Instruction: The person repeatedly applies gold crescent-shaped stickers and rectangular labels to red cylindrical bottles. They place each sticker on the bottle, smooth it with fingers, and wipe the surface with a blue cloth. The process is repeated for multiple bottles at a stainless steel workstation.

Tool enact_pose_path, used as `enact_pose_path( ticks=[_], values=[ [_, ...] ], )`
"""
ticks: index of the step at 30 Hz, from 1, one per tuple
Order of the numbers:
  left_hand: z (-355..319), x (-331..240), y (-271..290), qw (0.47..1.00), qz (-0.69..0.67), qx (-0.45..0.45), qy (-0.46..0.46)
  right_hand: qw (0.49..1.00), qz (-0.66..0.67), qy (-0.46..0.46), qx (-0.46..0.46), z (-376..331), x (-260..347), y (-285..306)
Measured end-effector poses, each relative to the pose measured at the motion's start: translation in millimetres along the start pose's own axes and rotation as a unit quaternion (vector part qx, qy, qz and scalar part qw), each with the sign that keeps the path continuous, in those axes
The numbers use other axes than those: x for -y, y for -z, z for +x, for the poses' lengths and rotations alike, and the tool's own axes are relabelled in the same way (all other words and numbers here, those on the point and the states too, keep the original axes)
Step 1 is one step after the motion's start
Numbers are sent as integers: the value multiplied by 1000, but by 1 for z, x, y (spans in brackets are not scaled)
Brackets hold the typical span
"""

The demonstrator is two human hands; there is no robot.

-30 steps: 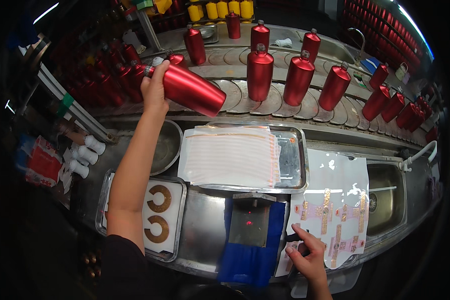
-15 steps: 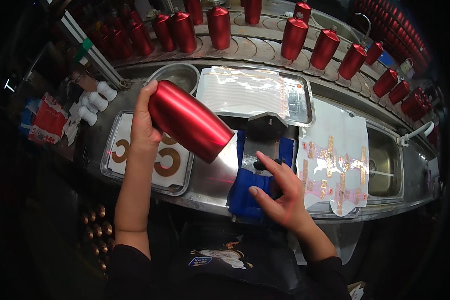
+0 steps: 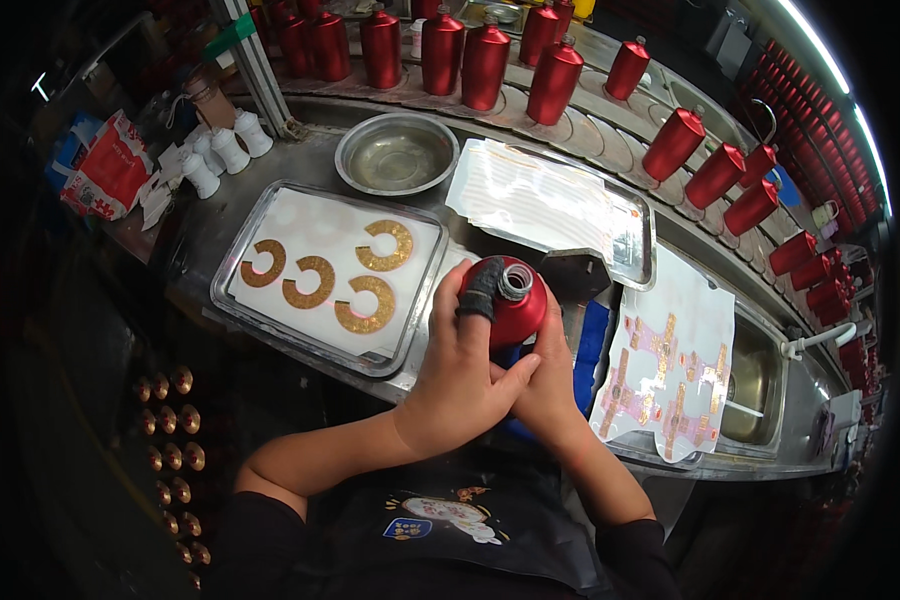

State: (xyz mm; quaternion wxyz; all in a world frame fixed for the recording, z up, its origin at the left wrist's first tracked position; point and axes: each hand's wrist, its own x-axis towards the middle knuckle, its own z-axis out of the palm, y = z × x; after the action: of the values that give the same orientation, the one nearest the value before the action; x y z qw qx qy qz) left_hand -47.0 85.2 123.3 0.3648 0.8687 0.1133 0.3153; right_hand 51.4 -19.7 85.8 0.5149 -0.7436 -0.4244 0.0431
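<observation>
A shiny red bottle (image 3: 511, 328) stands between my two hands, its open threaded neck facing up toward me. My left hand (image 3: 458, 378) is wrapped round its left side, with a dark cover on one finger near the neck. My right hand (image 3: 552, 385) closes on the bottle's right side, and the thumbs meet in front. Most of the bottle's body is hidden by the hands. Beneath and beside it lies a blue cloth-like pad (image 3: 592, 345), next to a dark angular block (image 3: 577, 273). Gold C-shaped labels (image 3: 310, 281) lie on a white sheet in a metal tray (image 3: 232, 250) to the left.
Behind the trays, a conveyor (image 3: 515, 100) carries several red bottles. A metal basin (image 3: 355, 178) holds clear liquid. Clear-backed sheets (image 3: 535, 195) cover another tray. A label sheet (image 3: 660, 375) lies beside a sink (image 3: 765, 400) at right. White spool-shaped objects (image 3: 228, 152) stand at left.
The bottle has gone from tilted in my raised left hand to upright between both hands, lower and to the right. My right hand has closed onto it. The view has shifted.
</observation>
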Motion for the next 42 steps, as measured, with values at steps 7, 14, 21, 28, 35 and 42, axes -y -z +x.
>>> enact_pose_path(
  ticks=[7,14,21,28,35,42],
  values=[
    [-3,19,15,999,-31,29,-16,992,96,-38,78,23,-11,19],
    [21,112,92,933,-91,43,344,984,99,-38,147,44,-17,16],
    [63,232,123,919,308,38,242,980,118,-48,155,49,-17,8],
    [75,290,191,853,437,21,285,974,113,-113,162,39,-21,8],
    [76,320,212,881,384,-32,275,967,130,-145,167,37,-22,17],
    [86,347,217,877,337,-65,338,976,92,-101,168,40,-23,18]
  ],
)
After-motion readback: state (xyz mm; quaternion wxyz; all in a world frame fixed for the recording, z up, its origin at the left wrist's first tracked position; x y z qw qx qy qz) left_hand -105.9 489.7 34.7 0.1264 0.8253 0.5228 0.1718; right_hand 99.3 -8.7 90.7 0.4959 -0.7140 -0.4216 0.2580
